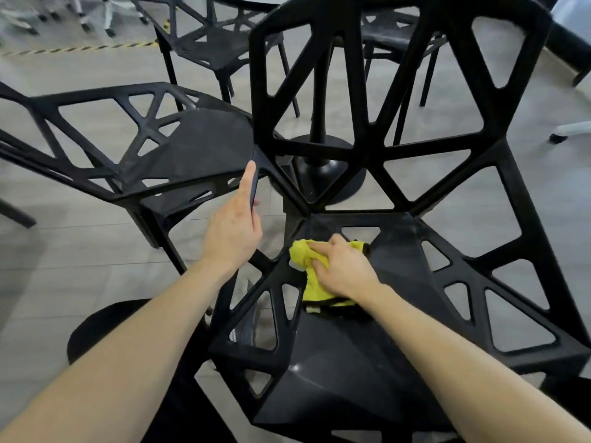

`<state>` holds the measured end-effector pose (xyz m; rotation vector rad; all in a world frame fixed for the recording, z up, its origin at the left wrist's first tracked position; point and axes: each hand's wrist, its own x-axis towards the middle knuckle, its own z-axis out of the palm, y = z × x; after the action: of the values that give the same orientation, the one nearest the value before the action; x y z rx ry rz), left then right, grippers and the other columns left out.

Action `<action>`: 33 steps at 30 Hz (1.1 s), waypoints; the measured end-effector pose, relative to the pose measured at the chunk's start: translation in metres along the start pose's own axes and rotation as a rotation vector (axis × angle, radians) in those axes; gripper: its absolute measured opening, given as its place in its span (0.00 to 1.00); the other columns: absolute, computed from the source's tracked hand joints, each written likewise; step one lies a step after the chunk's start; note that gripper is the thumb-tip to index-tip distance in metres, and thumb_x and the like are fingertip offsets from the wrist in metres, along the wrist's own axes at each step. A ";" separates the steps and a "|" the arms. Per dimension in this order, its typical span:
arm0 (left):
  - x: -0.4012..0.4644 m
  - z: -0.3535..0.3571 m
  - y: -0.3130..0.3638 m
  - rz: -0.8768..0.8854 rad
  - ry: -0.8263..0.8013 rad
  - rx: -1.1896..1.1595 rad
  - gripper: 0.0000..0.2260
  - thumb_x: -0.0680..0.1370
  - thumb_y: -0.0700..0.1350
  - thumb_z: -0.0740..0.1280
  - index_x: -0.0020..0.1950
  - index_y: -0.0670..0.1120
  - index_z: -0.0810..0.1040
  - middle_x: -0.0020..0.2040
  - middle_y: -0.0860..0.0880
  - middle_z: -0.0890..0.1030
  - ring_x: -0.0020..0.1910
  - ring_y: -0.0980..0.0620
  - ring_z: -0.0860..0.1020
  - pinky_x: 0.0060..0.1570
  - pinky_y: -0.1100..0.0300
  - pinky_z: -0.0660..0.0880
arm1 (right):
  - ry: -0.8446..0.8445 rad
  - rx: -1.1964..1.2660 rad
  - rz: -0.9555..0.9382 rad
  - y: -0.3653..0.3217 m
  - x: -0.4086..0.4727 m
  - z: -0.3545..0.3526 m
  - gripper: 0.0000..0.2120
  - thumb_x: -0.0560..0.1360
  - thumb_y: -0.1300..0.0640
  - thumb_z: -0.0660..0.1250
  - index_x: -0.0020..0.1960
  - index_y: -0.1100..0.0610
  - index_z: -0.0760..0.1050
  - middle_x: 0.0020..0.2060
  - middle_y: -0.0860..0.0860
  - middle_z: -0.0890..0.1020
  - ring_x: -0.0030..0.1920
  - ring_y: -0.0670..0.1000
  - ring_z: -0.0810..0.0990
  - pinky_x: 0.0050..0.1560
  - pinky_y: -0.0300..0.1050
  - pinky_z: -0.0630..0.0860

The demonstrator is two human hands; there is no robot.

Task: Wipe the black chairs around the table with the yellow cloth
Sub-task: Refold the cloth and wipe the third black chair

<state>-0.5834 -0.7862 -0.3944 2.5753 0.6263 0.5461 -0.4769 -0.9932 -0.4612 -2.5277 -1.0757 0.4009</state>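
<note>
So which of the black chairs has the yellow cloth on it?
The nearest chair, right below the camera: the right hand presses the yellow cloth onto its seat. The other chairs carry no cloth.

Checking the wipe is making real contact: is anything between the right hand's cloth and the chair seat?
Nothing visible. The right hand presses the yellow cloth straight onto the near chair's seat. The left hand holds that chair's frame edge, off to the side.
</note>
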 end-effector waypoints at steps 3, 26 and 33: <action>0.001 0.001 -0.002 0.008 0.002 -0.018 0.37 0.85 0.42 0.62 0.89 0.57 0.47 0.58 0.51 0.84 0.50 0.44 0.83 0.54 0.41 0.81 | 0.115 -0.060 0.000 0.015 0.011 -0.001 0.20 0.85 0.46 0.61 0.76 0.43 0.73 0.61 0.54 0.74 0.55 0.63 0.82 0.52 0.58 0.81; 0.001 0.001 0.001 -0.012 0.012 -0.022 0.38 0.84 0.41 0.63 0.89 0.58 0.47 0.55 0.54 0.83 0.47 0.47 0.82 0.51 0.42 0.82 | 0.335 -0.357 -0.271 0.037 0.026 0.012 0.14 0.85 0.47 0.60 0.67 0.51 0.75 0.61 0.60 0.74 0.57 0.64 0.74 0.52 0.60 0.73; 0.002 0.000 0.000 -0.004 0.014 -0.023 0.37 0.84 0.40 0.63 0.89 0.56 0.48 0.54 0.54 0.84 0.46 0.48 0.81 0.51 0.41 0.82 | 0.375 -0.210 -0.054 0.009 0.031 0.021 0.25 0.81 0.54 0.64 0.78 0.47 0.68 0.59 0.56 0.75 0.57 0.60 0.72 0.52 0.59 0.77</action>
<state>-0.5815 -0.7855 -0.3938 2.5503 0.6262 0.5673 -0.4587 -0.9715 -0.4870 -2.5999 -1.0785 -0.2064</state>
